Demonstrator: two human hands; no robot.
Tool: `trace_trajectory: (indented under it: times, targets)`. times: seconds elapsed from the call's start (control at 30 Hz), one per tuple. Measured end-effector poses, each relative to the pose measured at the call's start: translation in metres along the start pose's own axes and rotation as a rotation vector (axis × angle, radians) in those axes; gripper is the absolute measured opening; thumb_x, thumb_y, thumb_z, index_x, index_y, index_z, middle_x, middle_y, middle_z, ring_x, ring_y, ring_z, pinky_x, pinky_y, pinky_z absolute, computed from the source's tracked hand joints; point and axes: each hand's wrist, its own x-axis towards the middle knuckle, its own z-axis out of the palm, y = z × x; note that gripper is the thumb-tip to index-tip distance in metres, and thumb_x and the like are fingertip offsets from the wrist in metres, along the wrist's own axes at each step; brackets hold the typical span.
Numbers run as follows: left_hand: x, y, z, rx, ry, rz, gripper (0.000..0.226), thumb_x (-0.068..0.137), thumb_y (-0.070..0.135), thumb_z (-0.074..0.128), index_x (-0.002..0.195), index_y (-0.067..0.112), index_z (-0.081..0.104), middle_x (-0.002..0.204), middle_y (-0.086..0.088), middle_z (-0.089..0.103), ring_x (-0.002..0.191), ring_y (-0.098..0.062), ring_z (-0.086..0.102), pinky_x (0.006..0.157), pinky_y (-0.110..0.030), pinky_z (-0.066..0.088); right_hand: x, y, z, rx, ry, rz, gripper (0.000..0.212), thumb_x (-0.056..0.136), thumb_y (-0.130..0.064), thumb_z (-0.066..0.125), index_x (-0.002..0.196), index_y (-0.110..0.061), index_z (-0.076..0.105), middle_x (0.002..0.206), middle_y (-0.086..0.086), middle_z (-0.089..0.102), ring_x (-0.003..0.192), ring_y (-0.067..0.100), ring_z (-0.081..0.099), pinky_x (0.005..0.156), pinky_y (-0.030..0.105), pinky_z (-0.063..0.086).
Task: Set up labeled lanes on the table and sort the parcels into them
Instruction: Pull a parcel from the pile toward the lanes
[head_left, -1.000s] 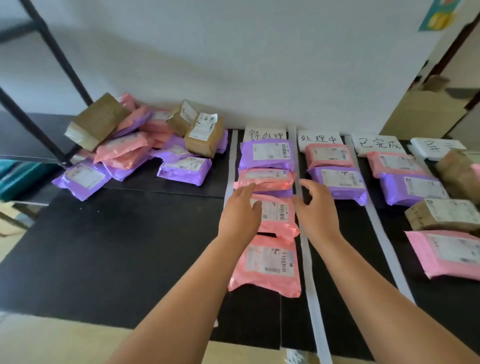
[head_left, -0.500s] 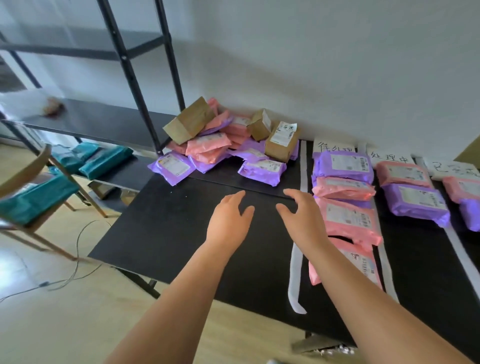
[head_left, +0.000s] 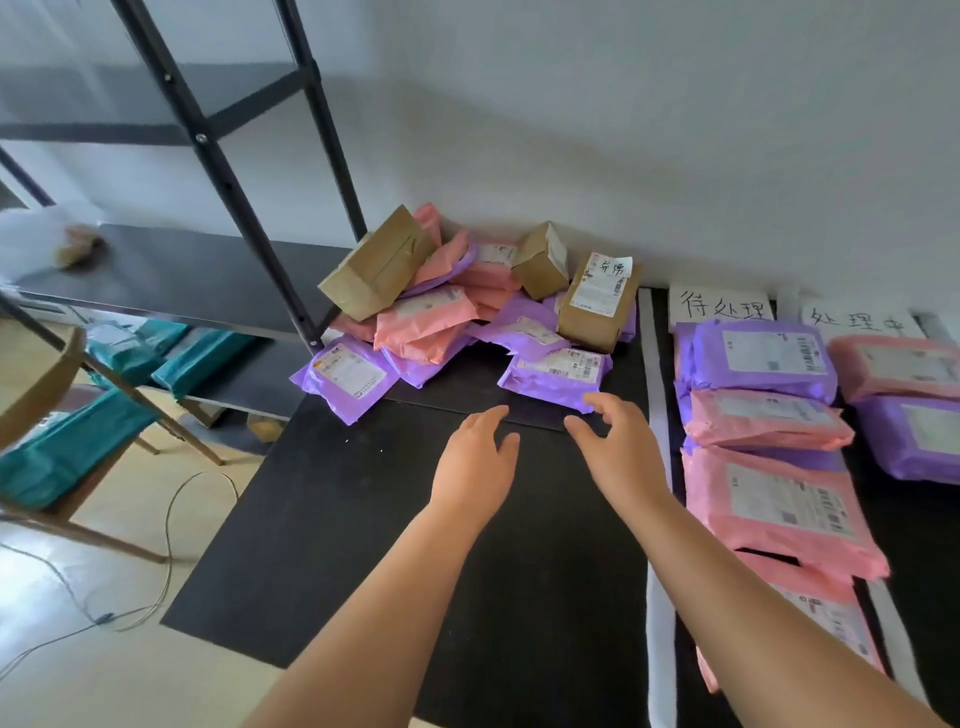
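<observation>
the fingers (head_left: 597, 402) of both hands are spread and empty. the right hand (head_left: 618, 457) and left hand (head_left: 475, 467) have swung from the filled lane (head_left: 763, 431) to the unsorted pile (head_left: 467, 306) on the surface (head_left: 337, 519), nearest a purple parcel (head_left: 553, 376), so another pick likely follows.

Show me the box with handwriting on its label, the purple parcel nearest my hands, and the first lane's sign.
Handwritten box (head_left: 597, 306): head view, brown front face.
Nearest purple parcel (head_left: 553, 382): head view, purple wrapping below its label.
First lane sign (head_left: 719, 306): head view, middle of white paper.
</observation>
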Motion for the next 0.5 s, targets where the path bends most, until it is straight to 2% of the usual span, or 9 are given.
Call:
trace_trajectory:
  times: [0.07, 0.23, 0.5]
  targets:
    - [0.022, -0.005, 0.001, 0.016, 0.007, -0.011, 0.047, 0.102, 0.029, 0.048, 0.148, 0.025, 0.041, 0.149, 0.003, 0.043, 0.133, -0.018, 0.046, 0.108, -0.037, 0.041, 0.022, 0.003, 0.006, -0.003, 0.009, 0.017, 0.04, 0.095, -0.031, 0.063, 0.132, -0.019, 0.057, 0.129, 0.002, 0.055, 0.119, 0.02, 0.054, 0.095, 0.035, 0.047]
    - [0.063, -0.019, 0.011, 0.05, -0.071, -0.022, 0.046, 0.102, 0.026, 0.048, 0.147, 0.023, 0.041, 0.147, 0.002, 0.045, 0.128, -0.021, 0.047, 0.106, -0.037, 0.041, 0.053, 0.018, 0.017, -0.041, -0.013, 0.125, 0.044, 0.094, -0.038, 0.063, 0.134, -0.02, 0.055, 0.131, 0.002, 0.056, 0.117, 0.018, 0.056, 0.086, 0.028, 0.046]
    - [0.156, -0.026, 0.027, 0.118, -0.205, 0.02, 0.048, 0.102, 0.021, 0.046, 0.149, 0.016, 0.039, 0.153, -0.002, 0.04, 0.139, -0.022, 0.038, 0.11, -0.034, 0.034, 0.105, 0.039, 0.033, -0.187, -0.046, 0.335, 0.065, 0.095, -0.051, 0.057, 0.148, -0.016, 0.042, 0.147, 0.007, 0.049, 0.134, 0.027, 0.047, 0.107, 0.044, 0.042]
